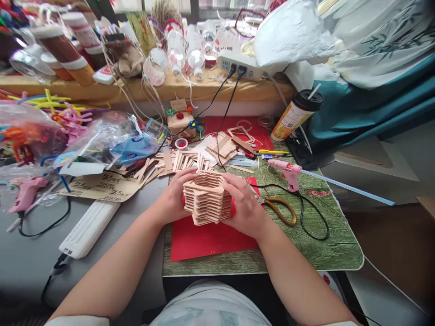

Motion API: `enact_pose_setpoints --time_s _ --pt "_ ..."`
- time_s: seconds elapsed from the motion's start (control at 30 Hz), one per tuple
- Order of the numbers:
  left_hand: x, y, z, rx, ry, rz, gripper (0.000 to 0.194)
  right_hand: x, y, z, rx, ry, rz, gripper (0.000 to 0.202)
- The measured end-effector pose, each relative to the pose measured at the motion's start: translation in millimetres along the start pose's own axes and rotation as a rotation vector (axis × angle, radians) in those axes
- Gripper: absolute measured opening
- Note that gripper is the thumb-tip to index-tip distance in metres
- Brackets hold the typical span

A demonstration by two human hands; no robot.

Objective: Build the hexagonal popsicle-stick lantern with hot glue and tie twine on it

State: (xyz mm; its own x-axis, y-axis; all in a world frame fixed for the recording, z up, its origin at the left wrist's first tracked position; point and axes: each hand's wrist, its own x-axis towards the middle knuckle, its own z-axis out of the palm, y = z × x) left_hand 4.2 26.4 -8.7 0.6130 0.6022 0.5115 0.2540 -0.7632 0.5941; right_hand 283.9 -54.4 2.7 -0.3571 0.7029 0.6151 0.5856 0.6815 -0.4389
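Two hands (173, 197) (247, 206), part-curled, clasping a layered wooden-stick stack (207, 203)

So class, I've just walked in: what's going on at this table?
A person holds a stacked wooden-stick structure between the left hand and right hand, over a red sheet. Its open top shows. Loose sticks lie piled behind it. Scissors and a pink glue gun lie to the right, neither in hand.
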Motion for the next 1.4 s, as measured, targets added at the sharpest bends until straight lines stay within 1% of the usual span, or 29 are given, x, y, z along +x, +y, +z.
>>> enact_pose_setpoints --time_s 0.1,0.2,0.33,0.4,0.47,0.53,0.63,0.7,0.73,0.8,0.83,0.9,0.93,1.0,1.1,1.2,1.3,1.4 --pt "0 2 -1.9 0.036 -0.058 -0.030 0.101 -4 -3 1 -0.019 -0.083 -0.005 0.096" --pt "-5 7 -7.2 0.089 -0.118 -0.005 0.098 -13 -4 2 -0.031 -0.111 -0.021 0.095" --pt "-22 12 -13.2 0.122 -0.204 0.024 0.089 -28 -7 1 -0.106 -0.158 -0.095 0.082" --pt "-31 15 -14.2 0.137 -0.222 0.004 0.085 -35 -10 1 -0.152 -0.185 -0.133 0.075" --pt "-38 17 -15.0 0.151 -0.239 -0.022 0.084 -42 -13 0 -0.181 -0.199 -0.151 0.072" --pt "-44 20 -17.0 0.155 -0.258 -0.050 0.085 -48 -16 -2 -0.176 -0.201 -0.148 0.073" --pt "-50 26 -23.9 0.141 -0.280 -0.126 0.098 -57 -24 -8 -0.115 -0.207 -0.127 0.084" --pt "-54 32 -29.7 0.110 -0.295 -0.194 0.106 -62 -32 -14 -0.053 -0.188 -0.061 0.095" --pt "-55 35 -32.1 0.084 -0.303 -0.221 0.108 -64 -36 -17 -0.020 -0.164 0.006 0.100" --pt "-55 40 -34.8 0.022 -0.314 -0.258 0.109 -64 -44 -20 0.045 -0.113 0.196 0.108" --pt "-54 42 -34.7 -0.009 -0.314 -0.272 0.110 -62 -47 -20 0.077 -0.107 0.300 0.111" --pt "-51 43 -32.2 -0.057 -0.309 -0.293 0.112 -57 -51 -19 0.144 -0.145 0.465 0.114" --pt "-49 42 -30.0 -0.076 -0.302 -0.299 0.112 -54 -52 -17 0.178 -0.168 0.513 0.113" --pt "-46 40 -25.5 -0.110 -0.281 -0.292 0.107 -48 -52 -12 0.250 -0.186 0.547 0.110" --pt "-43 37 -21.0 -0.158 -0.251 -0.279 0.098 -44 -49 -6 0.332 -0.149 0.534 0.102" --pt "-44 36 -19.9 -0.191 -0.227 -0.276 0.093 -43 -49 -3 0.343 -0.118 0.528 0.103" --pt "-44 38 -22.0 -0.223 -0.210 -0.272 0.092 -40 -50 -4 0.333 -0.100 0.510 0.104" --pt "-37 44 -30.4 -0.224 -0.180 -0.274 0.093 -29 -52 -11 0.329 -0.085 0.475 0.106"
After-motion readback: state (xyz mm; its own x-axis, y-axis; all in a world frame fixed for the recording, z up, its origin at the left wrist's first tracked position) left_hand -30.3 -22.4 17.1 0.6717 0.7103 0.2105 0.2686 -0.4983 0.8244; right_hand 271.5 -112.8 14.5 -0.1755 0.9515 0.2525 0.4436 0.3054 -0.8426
